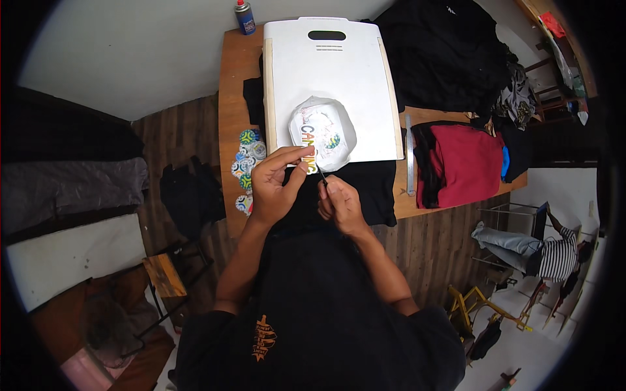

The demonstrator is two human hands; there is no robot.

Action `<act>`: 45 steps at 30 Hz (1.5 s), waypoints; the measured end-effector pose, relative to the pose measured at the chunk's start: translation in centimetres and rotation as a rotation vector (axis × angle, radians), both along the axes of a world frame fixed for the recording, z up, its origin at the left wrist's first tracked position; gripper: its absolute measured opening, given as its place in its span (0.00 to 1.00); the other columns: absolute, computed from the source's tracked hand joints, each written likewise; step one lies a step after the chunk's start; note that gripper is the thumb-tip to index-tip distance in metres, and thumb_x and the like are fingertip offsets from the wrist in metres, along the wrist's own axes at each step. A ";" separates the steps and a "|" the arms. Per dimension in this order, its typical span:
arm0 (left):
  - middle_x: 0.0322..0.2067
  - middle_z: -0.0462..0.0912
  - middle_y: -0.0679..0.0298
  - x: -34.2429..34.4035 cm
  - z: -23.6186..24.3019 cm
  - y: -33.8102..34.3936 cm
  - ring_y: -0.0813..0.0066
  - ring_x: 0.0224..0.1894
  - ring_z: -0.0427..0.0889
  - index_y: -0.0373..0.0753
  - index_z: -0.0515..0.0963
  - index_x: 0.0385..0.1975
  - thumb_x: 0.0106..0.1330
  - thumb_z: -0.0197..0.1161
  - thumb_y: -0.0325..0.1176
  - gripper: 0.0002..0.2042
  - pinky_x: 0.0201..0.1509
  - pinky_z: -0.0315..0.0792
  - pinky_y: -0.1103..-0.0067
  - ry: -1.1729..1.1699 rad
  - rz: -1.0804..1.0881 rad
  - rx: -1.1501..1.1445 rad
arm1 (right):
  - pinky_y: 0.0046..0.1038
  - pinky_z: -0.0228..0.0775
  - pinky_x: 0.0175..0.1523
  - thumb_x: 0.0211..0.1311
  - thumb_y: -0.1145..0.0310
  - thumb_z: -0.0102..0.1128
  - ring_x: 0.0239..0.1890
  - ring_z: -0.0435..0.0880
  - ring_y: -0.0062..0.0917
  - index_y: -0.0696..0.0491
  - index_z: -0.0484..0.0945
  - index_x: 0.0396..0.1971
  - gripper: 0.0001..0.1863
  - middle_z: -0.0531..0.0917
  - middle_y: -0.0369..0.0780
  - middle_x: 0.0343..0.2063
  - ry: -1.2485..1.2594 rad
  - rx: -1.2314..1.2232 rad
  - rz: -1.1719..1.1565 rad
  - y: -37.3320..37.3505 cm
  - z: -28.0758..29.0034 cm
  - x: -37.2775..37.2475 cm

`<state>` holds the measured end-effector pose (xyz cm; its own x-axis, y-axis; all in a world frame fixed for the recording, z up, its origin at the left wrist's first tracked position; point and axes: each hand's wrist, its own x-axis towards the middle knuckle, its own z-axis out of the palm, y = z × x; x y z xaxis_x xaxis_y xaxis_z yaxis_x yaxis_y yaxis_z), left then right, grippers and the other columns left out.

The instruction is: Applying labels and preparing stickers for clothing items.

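Between the thumb and fingers of my left hand [277, 186] is the lower end of a narrow strip of multicoloured cut letters [307, 135]. My right hand [343, 205] is closed around a thin, dark, pointed tool [322, 174], its tip close to the strip's lower end; I cannot make out its exact kind. Beneath the strip lies a shallow white tray [348, 124] holding small scraps and a round green-and-blue piece. The tray rests on a white panel [326, 72] with a dark handle slot. Black cloth [368, 189] is spread under my hands.
Round patterned stickers [246, 163] lie along the wooden table's left side. A blue spray can [245, 18] stands at the far left corner. To the right are a metal ruler [409, 156], a red garment [466, 156] and piled black clothing [443, 55]. Two other people are farther off.
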<state>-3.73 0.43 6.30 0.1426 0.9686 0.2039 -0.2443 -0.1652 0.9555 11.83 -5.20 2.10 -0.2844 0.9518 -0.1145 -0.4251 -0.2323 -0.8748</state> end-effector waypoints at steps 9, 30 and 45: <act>0.45 0.79 0.53 0.0 -0.1 0.1 0.74 0.48 0.79 0.24 0.77 0.47 0.64 0.56 0.15 0.12 0.53 0.72 0.82 0.001 0.001 0.010 | 0.19 0.45 0.19 0.76 0.56 0.39 0.12 0.51 0.12 0.54 0.66 0.30 0.18 0.56 0.29 0.11 -0.001 0.000 0.001 0.0 0.1 0.0; 0.45 0.78 0.57 0.0 -0.3 0.0 0.81 0.42 0.76 0.25 0.77 0.49 0.62 0.58 0.15 0.14 0.46 0.71 0.86 0.034 0.010 0.038 | 0.19 0.44 0.18 0.76 0.56 0.38 0.11 0.50 0.12 0.54 0.65 0.30 0.18 0.56 0.29 0.11 0.029 0.006 -0.036 0.0 0.1 -0.2; 0.46 0.77 0.56 0.1 -0.4 -0.3 0.83 0.40 0.75 0.26 0.75 0.51 0.60 0.60 0.14 0.17 0.47 0.72 0.86 0.029 -0.008 0.017 | 0.19 0.44 0.18 0.75 0.53 0.39 0.11 0.51 0.12 0.53 0.65 0.31 0.19 0.56 0.29 0.11 0.069 -0.007 -0.090 0.1 0.2 -0.9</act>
<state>-3.59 0.09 5.93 0.1562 0.9638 0.2160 -0.2182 -0.1796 0.9592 10.88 -5.08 2.25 -0.2056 0.9730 -0.1047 -0.5034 -0.1969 -0.8413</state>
